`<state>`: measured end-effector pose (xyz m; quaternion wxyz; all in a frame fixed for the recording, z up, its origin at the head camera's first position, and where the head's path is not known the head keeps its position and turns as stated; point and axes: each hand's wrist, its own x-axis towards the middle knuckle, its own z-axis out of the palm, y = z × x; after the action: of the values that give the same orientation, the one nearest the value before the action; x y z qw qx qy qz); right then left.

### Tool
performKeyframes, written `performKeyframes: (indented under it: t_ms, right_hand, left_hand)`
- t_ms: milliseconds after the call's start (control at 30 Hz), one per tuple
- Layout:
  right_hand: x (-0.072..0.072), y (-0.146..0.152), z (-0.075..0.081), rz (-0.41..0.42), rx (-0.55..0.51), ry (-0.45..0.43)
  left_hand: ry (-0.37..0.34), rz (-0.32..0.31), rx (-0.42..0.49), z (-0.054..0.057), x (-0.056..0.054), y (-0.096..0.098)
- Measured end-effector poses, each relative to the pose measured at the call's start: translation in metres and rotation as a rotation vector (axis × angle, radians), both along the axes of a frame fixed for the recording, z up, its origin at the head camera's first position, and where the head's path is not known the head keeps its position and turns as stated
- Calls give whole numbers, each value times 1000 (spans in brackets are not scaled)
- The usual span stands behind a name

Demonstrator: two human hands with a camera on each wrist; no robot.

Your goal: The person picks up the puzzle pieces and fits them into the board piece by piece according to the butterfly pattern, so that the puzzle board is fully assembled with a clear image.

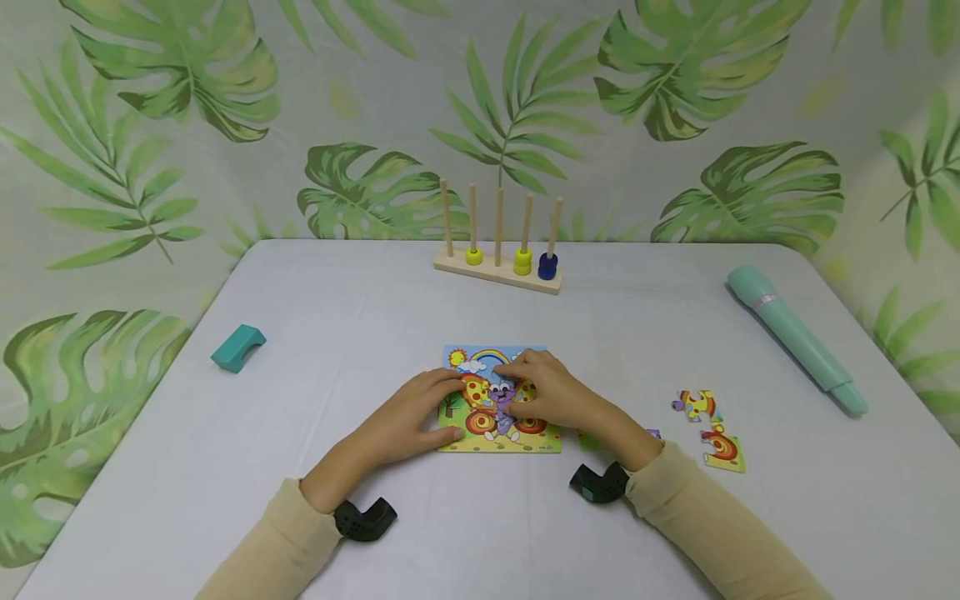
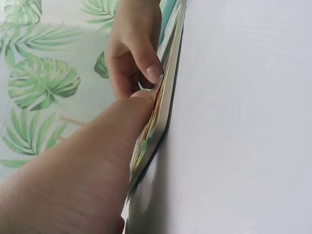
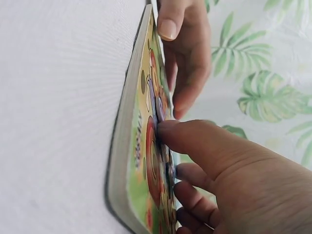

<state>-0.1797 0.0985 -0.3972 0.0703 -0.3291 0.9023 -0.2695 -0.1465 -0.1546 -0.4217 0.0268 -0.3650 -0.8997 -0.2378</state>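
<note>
A butterfly jigsaw puzzle board [image 1: 457,444] lies flat on the table, its picture showing a sun, a rainbow and a purple butterfly. My left hand [image 1: 405,417] rests along the board's left side, fingers fairly straight on the picture and thumb near the lower left corner. My right hand [image 1: 555,390] is over the middle of the board. Its thumb and fingers pinch a puzzle piece [image 1: 501,392] with the butterfly's head, at the picture surface. In the right wrist view, the right thumb [image 3: 195,141] touches the picture; the piece's edges are partly hidden there.
Loose puzzle pieces [image 1: 723,450] lie right of the board, and others [image 1: 592,440] are partly hidden under the right forearm. A peg stand [image 1: 495,271] with yellow and blue rings stands behind. A teal block [image 1: 238,348] is far left, a mint-green wand-like object [image 1: 798,337] far right.
</note>
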Motion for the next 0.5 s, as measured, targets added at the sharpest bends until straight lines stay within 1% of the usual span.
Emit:
performKeyframes:
  t_ms: [100, 200, 267, 367, 500]
  right_hand:
    - [0, 0, 0, 1, 3, -1]
    - [0, 0, 1, 5, 7, 0]
    - [0, 0, 2, 5, 10, -4]
    - [-1, 1, 1, 13, 12, -7]
    - [-4, 2, -1, 28, 13, -9]
  left_hand:
    - [35, -51, -19, 0, 1, 3]
    - [42, -76, -59, 1, 3, 4]
    - [31, -79, -76, 2, 5, 5]
    - [9, -67, -99, 4, 5, 5]
    - [-4, -55, -121, 5, 6, 5]
